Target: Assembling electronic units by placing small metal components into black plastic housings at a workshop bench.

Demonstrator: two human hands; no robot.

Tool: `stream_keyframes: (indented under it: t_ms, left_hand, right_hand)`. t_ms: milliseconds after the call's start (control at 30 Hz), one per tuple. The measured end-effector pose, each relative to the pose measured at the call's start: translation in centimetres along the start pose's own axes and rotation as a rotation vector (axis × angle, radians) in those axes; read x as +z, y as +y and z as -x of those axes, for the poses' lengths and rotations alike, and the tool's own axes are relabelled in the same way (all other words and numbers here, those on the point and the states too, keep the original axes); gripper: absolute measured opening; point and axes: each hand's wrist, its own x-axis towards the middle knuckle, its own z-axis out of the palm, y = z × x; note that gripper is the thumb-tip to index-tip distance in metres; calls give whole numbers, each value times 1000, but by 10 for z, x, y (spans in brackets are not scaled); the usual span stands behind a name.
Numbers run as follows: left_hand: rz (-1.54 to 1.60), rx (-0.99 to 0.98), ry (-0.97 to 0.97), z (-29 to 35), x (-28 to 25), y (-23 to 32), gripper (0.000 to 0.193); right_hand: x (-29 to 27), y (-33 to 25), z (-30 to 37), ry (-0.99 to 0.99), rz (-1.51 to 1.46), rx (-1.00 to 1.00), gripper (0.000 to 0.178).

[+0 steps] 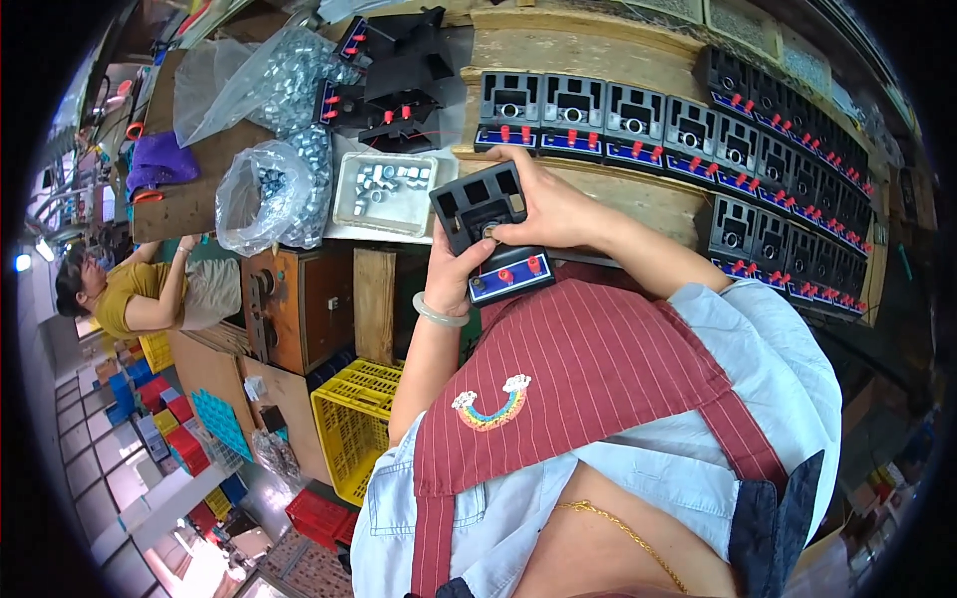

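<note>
Under right hand [558, 211], housing [488, 227] half-hidden

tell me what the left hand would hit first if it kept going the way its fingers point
Likely the shallow tray of metal nuts just beyond the black unit the left hand grips; depth is unclear.

wooden bench [588, 194], black housings [638, 115], tray [384, 194], bags [264, 184]

Wooden workbench [558, 40] ran across the top, rows of black housings [788, 149] along its right edge. Yellow crate [351, 419] sat on tiled floor [110, 478] below the bench's left edge. A seated person [130, 289] worked far left; lamp [22, 261] glowed.
</note>
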Motion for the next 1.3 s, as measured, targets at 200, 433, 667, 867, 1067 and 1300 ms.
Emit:
stream_keyframes:
  t_ms: [200, 433, 667, 867, 1067, 1300]
  left_hand:
    - [-172, 0, 42, -10, 35, -5, 77]
    - [-232, -54, 51, -14, 18, -17, 79]
    - [-85, -186, 116, -15, -31, -13, 40]
    - [-27, -164, 125, -7, -51, 2, 37]
    - [55, -120, 235, 7, -87, 7, 36]
    - [493, -283, -117, -30, -69, 22, 75]
  right_hand:
    - [-1, 13, 28, 271, 229, -45, 85]
    - [-68, 92, 94, 452, 422, 198, 76]
    - [-49, 52, 44, 439, 648, -43, 47]
    - [48, 40, -142, 295, 364, -252, 45]
    - [59, 46, -201, 195, 540, -136, 25]
    - [22, -43, -80, 100, 412, -631, 26]
